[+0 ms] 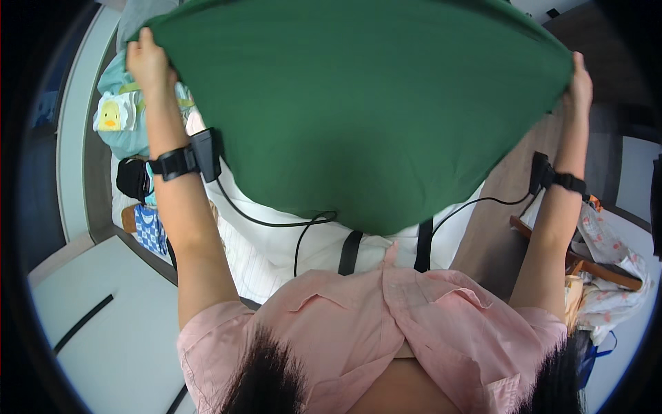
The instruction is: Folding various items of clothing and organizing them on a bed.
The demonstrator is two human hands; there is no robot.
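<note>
A large green cloth hangs stretched out in front of me, sagging in the middle toward my waist. With both arms reaching far forward, I grip it by two spots on its edge. My left hand is closed on the edge at the upper left. At the upper right, my right hand pinches the opposite edge. The cloth's far part runs out of the top of the picture, and it hides most of what lies behind it.
White bedding shows below the cloth. A teal bundle with a duck face, a black item and a blue-white patterned cloth lie at left. Right, a patterned garment drapes over a wooden chair. Black cables run from my wrist straps.
</note>
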